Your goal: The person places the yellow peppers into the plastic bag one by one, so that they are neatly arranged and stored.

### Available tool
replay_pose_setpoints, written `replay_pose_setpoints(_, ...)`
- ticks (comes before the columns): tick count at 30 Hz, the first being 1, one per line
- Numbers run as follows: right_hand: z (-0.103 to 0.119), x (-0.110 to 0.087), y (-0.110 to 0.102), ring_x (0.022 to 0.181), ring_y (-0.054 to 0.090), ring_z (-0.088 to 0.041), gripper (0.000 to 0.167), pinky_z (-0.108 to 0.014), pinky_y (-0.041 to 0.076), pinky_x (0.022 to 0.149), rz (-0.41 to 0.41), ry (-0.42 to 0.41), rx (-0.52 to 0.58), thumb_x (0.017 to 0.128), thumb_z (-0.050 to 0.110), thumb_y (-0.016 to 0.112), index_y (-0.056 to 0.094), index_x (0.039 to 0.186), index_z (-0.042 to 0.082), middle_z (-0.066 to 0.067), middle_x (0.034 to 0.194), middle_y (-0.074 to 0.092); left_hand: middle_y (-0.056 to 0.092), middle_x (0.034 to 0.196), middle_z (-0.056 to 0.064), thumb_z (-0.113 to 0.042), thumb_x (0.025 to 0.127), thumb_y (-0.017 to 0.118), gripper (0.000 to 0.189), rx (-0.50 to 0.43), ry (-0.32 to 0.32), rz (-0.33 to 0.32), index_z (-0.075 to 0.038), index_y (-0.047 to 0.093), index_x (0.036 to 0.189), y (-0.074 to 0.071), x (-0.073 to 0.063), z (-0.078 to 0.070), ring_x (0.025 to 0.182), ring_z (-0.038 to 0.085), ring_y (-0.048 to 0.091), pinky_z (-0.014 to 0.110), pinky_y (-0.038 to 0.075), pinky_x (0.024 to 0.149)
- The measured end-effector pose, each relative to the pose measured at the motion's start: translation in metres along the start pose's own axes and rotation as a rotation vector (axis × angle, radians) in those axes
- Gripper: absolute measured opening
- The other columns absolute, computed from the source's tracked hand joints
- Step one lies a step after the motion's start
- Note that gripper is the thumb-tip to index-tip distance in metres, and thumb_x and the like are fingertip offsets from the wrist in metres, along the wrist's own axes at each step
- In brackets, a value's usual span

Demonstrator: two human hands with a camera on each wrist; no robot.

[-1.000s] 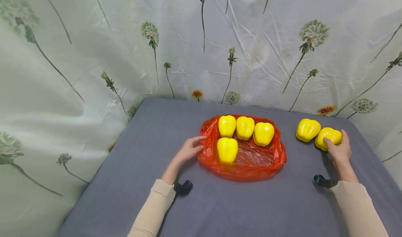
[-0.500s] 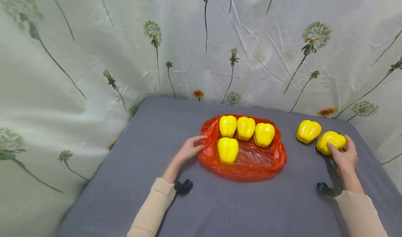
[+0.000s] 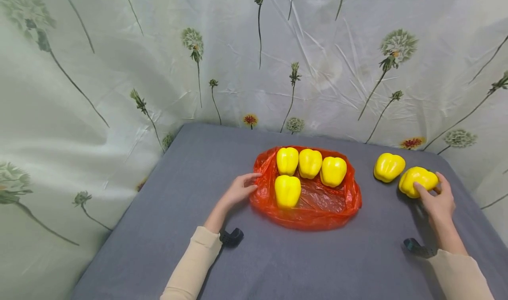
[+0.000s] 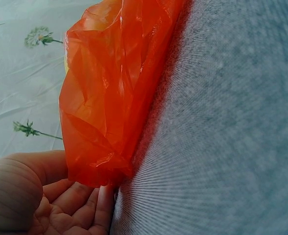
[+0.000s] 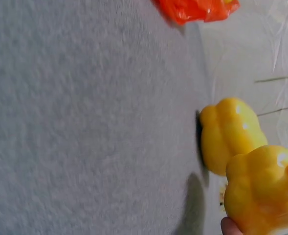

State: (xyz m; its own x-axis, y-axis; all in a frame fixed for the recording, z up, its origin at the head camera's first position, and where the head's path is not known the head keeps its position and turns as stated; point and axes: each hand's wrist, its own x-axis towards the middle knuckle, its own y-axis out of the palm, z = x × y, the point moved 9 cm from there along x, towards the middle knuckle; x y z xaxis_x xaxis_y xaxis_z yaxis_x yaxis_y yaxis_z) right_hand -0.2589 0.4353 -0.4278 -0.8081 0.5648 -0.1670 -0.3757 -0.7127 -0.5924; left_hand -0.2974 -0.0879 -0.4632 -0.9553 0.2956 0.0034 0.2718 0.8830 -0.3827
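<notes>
My right hand [image 3: 439, 201] grips a yellow bell pepper [image 3: 417, 181], thumb on its near side and fingers at its right end. In the right wrist view this bell pepper [image 5: 261, 188] is raised off the table, its shadow falling beside it. Another yellow bell pepper [image 3: 389, 167] stands just left of it. Four-lobed and glossy, several more bell peppers [image 3: 287, 191] sit in a red plastic bag [image 3: 317, 218] with its mouth spread wide. My left hand [image 3: 238, 189] touches the bag's left side with relaxed fingers. In the left wrist view, the bag [image 4: 104, 107] hides its fingertips.
A grey cloth [image 3: 166, 229] covers the table. Behind it and along the left hangs a pale curtain [image 3: 226, 48] printed with dandelions. Dark bands with camera mounts [image 3: 232, 237] sit on both wrists.
My right hand has drawn its bell pepper slightly right and nearer, tilting it and parting it from the neighbouring one. My left hand and the red bag have stayed in place.
</notes>
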Motion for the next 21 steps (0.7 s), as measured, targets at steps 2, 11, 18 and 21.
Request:
replay_pose_setpoints(2,0.002,-0.003,0.001,0.135,0.034,-0.035,0.073,-0.017,0.051,0.08,0.01,-0.019,0.0,0.092,0.042,0.046,0.006,0.151,0.029,-0.017,0.158,0.014,0.055,0.133,0.021,-0.001,0.09,0.052,0.04,0.002,-0.002,0.001,-0.001,0.053,0.13,0.0,0.0,0.0,0.119,0.036,0.056,0.045,0.046,0.102)
replay_pose_setpoints(11,0.017,-0.015,0.011,0.085,0.046,-0.005,0.073,-0.001,0.037,0.052,0.029,-0.138,0.019,0.091,0.042,0.051,0.011,0.151,0.031,-0.021,0.155,0.019,0.056,0.132,0.02,-0.001,0.09,0.052,0.041,0.005,-0.005,0.005,-0.001,0.053,0.13,0.0,-0.001,-0.001,0.119,0.036,0.056,0.045,0.046,0.101)
replay_pose_setpoints(18,0.031,-0.029,0.025,0.106,0.051,-0.02,0.069,-0.001,0.035,0.057,0.033,-0.201,0.047,0.091,0.043,0.052,0.016,0.149,0.035,-0.017,0.155,0.021,0.058,0.13,0.017,-0.003,0.09,0.053,0.041,0.012,-0.021,0.0,-0.004,0.053,0.131,-0.001,0.0,0.001,0.118,0.033,0.057,0.045,0.047,0.101)
replay_pose_setpoints(21,0.038,-0.04,0.031,0.117,0.044,-0.036,0.069,0.001,0.032,0.058,0.069,-0.218,0.04,0.092,0.04,0.05,0.014,0.15,0.033,-0.019,0.155,0.02,0.058,0.13,0.018,-0.003,0.09,0.052,0.041,0.011,-0.019,0.009,-0.003,0.053,0.131,0.0,0.001,0.002,0.118,0.033,0.057,0.045,0.047,0.101)
